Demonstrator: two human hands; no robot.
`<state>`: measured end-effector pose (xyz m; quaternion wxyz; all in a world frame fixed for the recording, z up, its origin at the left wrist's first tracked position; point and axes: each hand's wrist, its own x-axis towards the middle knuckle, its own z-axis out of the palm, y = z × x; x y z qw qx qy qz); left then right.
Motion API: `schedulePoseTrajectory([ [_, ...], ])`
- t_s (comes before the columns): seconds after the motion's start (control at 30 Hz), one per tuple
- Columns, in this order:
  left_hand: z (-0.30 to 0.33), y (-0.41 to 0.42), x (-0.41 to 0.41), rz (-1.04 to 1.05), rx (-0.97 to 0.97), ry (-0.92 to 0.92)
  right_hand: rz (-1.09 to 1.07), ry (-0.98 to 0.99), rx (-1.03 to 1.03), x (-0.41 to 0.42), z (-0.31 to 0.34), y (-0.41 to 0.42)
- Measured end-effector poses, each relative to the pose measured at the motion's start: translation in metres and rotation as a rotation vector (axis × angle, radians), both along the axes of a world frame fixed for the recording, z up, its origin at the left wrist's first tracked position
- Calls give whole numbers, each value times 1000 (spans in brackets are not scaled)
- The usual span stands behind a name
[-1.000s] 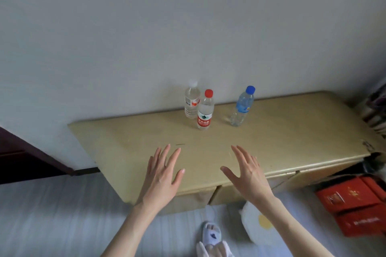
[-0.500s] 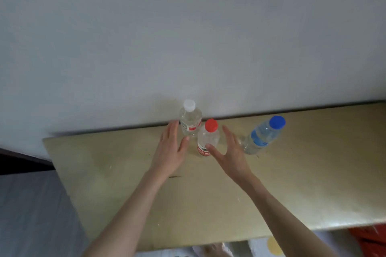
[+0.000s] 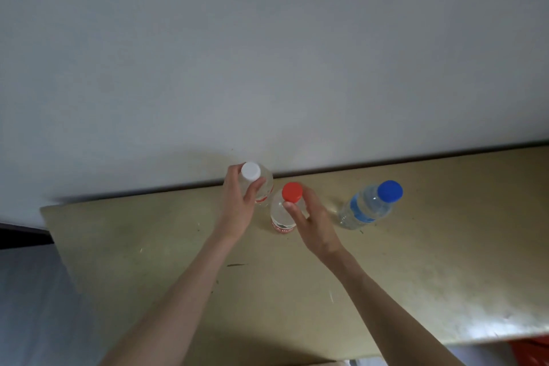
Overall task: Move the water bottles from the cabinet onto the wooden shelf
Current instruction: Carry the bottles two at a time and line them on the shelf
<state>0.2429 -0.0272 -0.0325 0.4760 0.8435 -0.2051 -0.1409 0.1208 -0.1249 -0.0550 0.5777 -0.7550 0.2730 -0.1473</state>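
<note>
Three clear water bottles stand near the back edge of the yellowish cabinet top (image 3: 148,246). My left hand (image 3: 239,205) wraps around the white-capped bottle (image 3: 261,184) closest to the wall. My right hand (image 3: 313,220) closes around the neck and shoulder of the red-capped bottle (image 3: 282,217) just in front of it. The blue-capped bottle (image 3: 368,206) stands alone to the right, untouched. Both held bottles rest on the cabinet top. No wooden shelf is in view.
A plain grey-white wall (image 3: 267,53) rises directly behind the bottles. The cabinet top ends at its left corner (image 3: 47,211), with a dark piece of furniture (image 3: 17,235) and pale floor beyond. Something red (image 3: 531,350) shows below the front edge at right.
Both hands have reached forward from the cabinet's front edge to the bottles and closed on them, the left on the white-capped one, the right on the red-capped one. The view has moved closer.
</note>
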Motion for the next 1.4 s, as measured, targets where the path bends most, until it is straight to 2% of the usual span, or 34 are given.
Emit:
schedulePoseTrajectory([
  [0.17, 0, 32, -10, 39, 36, -47, -84, -4, 160, -22, -2, -1],
  [0.3, 4, 55, -25, -12, 34, -52, -163, 11, 179, -52, 3, 16],
  [0.53, 22, 85, -66, -124, -169, 69, -373, -35, 214, -126, 33, 59],
  [0.8, 39, 110, -137, -528, -250, 139, -788, -138, 224, -233, 55, 160],
  [0.9, 47, 116, -181, -701, -227, 171, -1013, -170, 177, -284, 65, 204],
  [0.97, 48, 117, -202, -781, -206, 163, -1089, -166, 174, -309, 71, 224],
  [1.23, 76, 144, -368, -1311, -208, 189, -1561, -204, 58, -454, 100, 354],
  [1.4, 87, 188, -495, -1542, -185, 193, -1797, -201, -3, -559, 111, 453],
])
